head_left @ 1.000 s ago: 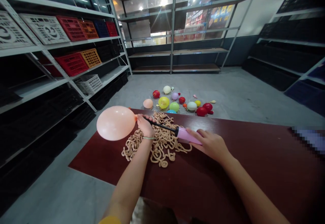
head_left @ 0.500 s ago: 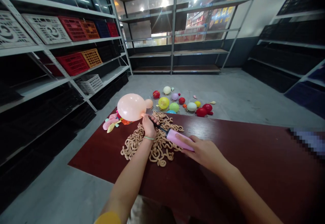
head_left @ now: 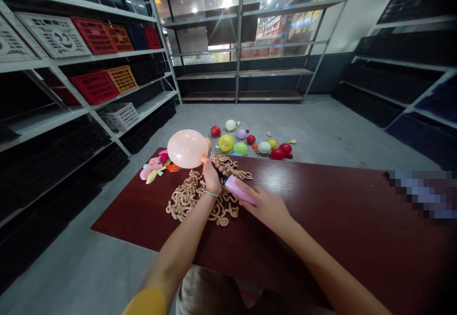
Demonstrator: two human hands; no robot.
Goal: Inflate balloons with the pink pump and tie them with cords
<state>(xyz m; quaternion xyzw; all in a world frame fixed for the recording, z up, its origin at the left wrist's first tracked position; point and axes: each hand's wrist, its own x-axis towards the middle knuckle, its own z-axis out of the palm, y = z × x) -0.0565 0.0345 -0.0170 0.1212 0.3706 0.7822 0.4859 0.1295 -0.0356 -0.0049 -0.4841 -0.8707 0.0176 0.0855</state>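
My left hand [head_left: 212,177] grips the black nozzle of a pink hand pump [head_left: 238,189] where it enters the neck of an inflated peach balloon [head_left: 187,148]. The balloon rises beyond my fingers, over the far edge of the dark red wooden table [head_left: 321,220]. My right hand [head_left: 262,205] wraps the pump's pink body. Under both hands lies a tangled heap of beige long balloons [head_left: 185,203], partly hidden by my left forearm.
Flat coloured balloon scraps [head_left: 153,168] lie at the table's far left. Several inflated balloons [head_left: 246,140] sit on the grey floor beyond the table. Metal shelves with crates [head_left: 96,44] line the left, and more shelving stands ahead and right. A pixelated object [head_left: 421,193] rests at the right.
The peach balloon has swung from the left to above my left hand, uncovering the coloured scraps. The pump and my right hand have moved closer to my left hand.
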